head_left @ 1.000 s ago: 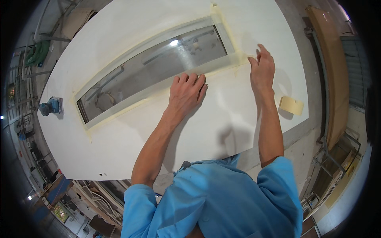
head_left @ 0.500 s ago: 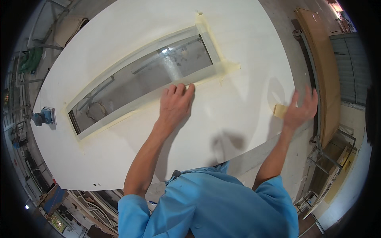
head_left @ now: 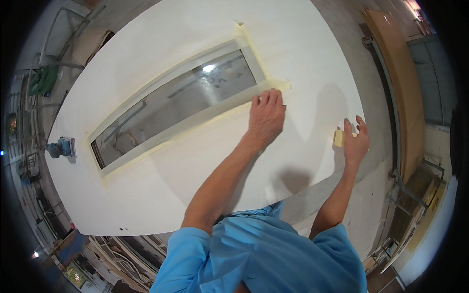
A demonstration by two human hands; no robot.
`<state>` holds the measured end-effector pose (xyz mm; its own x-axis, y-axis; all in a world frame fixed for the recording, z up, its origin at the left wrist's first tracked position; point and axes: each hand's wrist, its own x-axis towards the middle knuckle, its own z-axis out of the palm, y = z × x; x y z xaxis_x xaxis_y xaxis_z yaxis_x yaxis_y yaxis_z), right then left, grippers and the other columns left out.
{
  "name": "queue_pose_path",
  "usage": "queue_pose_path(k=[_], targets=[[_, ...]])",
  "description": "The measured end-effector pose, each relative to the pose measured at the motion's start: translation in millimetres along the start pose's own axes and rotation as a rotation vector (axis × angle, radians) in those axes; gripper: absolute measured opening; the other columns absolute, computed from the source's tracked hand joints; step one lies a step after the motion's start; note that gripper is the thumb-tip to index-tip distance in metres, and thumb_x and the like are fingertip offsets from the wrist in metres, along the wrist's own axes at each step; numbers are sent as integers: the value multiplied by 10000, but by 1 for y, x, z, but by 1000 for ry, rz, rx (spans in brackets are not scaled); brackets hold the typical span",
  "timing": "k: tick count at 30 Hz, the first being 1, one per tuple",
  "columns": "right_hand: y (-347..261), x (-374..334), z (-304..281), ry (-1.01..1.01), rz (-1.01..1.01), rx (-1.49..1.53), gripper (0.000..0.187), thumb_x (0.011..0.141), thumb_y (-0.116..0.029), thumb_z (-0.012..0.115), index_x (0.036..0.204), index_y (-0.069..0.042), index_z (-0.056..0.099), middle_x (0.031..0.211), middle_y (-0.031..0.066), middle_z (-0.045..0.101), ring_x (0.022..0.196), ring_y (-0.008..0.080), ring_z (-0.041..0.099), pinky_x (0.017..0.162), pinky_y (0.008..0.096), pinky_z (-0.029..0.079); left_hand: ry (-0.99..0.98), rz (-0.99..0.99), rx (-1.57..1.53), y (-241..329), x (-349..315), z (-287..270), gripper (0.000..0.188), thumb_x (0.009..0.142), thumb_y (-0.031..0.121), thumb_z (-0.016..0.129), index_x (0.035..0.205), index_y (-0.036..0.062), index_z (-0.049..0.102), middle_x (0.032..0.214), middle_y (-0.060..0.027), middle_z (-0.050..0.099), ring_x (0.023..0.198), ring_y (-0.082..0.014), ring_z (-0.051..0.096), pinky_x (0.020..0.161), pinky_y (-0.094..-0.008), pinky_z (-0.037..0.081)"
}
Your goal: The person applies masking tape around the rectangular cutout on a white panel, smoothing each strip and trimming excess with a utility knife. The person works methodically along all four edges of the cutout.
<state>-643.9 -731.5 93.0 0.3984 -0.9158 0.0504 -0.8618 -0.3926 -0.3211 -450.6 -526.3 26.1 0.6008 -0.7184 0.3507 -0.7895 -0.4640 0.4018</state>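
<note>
A large white panel with a long glass window lies before me. Strips of pale masking tape border the glass. My left hand is at the tape near the window's near right corner, its fingers bent and close together. A small dark edge shows beside these fingers; what they hold, if anything, is hidden. Near the panel's right edge my right hand has its thumb and fingers apart, over a small pale yellow block-like thing, partly covered by the hand. Whether it touches that thing I cannot tell.
A blue power sander rests at the panel's left edge. Beyond the right edge stands a tall brown board on a metal frame. Below the panel's near left edge lie stacked strips and frames. A green cloth-like bundle is at far left.
My left hand has slid right along the taped edge toward the window's corner. My right hand has moved left and down onto the yellow block-like thing.
</note>
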Motion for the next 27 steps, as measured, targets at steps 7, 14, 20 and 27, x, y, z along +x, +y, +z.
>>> queue_pose_path(k=[7,14,20,27], targets=[[1,-4,4,19,-44,-21,514,960,-468,691,1342,-125,688,1365,71,685,1263,282,633,1058,428,492,13,-46,-93,-6,-5,-9,317,913,146,673,1190,10,603,1136,-148,598,1082,-322,578,943,-439,447],[5,-3,3,14,-21,6,510,963,-485,683,1338,-141,697,1356,70,689,1260,275,636,1057,423,491,64,-147,-51,-54,-71,-66,370,912,115,672,1251,-21,616,1241,-183,641,1147,-353,599,1011,-475,465],[-5,-4,-1,9,14,3,493,957,-484,689,1311,-141,711,1342,58,692,1262,282,631,1065,430,490,16,-45,122,-44,-84,-59,597,953,314,674,1439,-18,569,1530,-212,539,1455,-383,465,1227,-536,310],[-6,-7,-3,16,-61,-35,465,953,-466,696,1288,-146,723,1331,28,698,1261,269,633,1054,433,497,-53,-50,38,-13,-26,3,828,1002,531,598,1512,-104,448,1624,-267,405,1547,-391,332,1280,-577,180]])
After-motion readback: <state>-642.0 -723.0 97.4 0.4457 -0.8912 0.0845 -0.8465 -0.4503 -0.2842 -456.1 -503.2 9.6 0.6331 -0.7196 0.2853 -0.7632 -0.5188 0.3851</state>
